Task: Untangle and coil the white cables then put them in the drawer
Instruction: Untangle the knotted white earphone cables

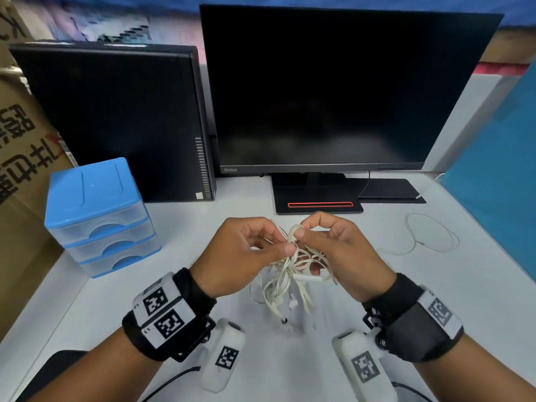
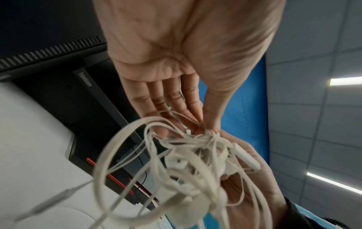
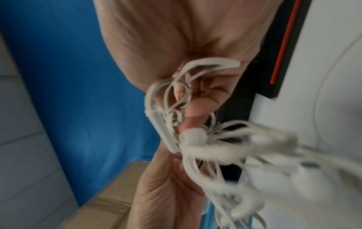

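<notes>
A tangle of white earphone cables (image 1: 293, 274) hangs above the desk between my two hands. My left hand (image 1: 255, 242) pinches strands at the knot's top with thumb and fingers. My right hand (image 1: 316, 236) pinches a loop of the tangle beside it, other strands running through its palm. In the left wrist view the cable bundle (image 2: 188, 167) with an inline remote (image 2: 246, 156) hangs below my left hand (image 2: 203, 122). The right wrist view shows the blurred cables (image 3: 205, 142) in my right hand (image 3: 188, 111). A blue three-drawer box (image 1: 98, 216) stands at the left, drawers closed.
Another thin white cable (image 1: 429, 236) lies loosely looped on the white desk (image 1: 435, 285) at the right. A monitor (image 1: 327, 91) on its stand (image 1: 319, 204) and a black computer case (image 1: 116, 120) stand behind. Cardboard boxes (image 1: 20, 134) sit left, a blue partition (image 1: 499, 184) right.
</notes>
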`<state>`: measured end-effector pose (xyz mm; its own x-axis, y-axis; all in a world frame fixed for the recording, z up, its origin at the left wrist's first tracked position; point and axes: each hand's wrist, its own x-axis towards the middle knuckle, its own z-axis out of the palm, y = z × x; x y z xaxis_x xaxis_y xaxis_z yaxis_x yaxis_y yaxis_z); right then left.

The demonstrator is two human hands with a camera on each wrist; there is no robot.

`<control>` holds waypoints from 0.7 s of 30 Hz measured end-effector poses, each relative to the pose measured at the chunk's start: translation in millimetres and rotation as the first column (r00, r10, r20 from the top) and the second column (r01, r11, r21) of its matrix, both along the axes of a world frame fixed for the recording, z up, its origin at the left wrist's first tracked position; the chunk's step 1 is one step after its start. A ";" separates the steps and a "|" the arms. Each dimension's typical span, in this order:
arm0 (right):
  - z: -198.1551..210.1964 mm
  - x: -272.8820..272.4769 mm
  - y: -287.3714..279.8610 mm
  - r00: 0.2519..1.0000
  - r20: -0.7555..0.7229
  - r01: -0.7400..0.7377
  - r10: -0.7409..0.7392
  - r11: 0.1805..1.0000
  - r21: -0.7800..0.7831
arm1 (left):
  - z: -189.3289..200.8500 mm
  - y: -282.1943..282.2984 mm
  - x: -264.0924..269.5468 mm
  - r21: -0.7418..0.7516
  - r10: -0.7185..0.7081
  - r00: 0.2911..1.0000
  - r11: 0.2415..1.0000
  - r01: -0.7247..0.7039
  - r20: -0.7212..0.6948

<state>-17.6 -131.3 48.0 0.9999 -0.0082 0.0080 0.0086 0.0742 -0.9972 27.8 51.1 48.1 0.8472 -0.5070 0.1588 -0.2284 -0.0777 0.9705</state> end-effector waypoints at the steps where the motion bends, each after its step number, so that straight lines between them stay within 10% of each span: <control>1: 0.7 0.0 -1.4 1.000 0.016 -0.003 0.004 0.998 -0.061 | -1.0 0.2 1.0 -0.013 0.020 1.000 1.000 -0.021 -0.014; 11: 5.5 -6.7 1.8 0.849 0.427 0.373 -0.311 0.925 -0.067 | 8.5 4.2 13.2 -0.236 0.064 0.885 0.953 -0.192 -0.461; 21: -15.8 -27.0 38.2 0.692 0.720 0.421 -0.045 0.836 -0.352 | 16.9 7.2 12.5 -0.585 -0.351 0.635 0.786 -0.200 -0.688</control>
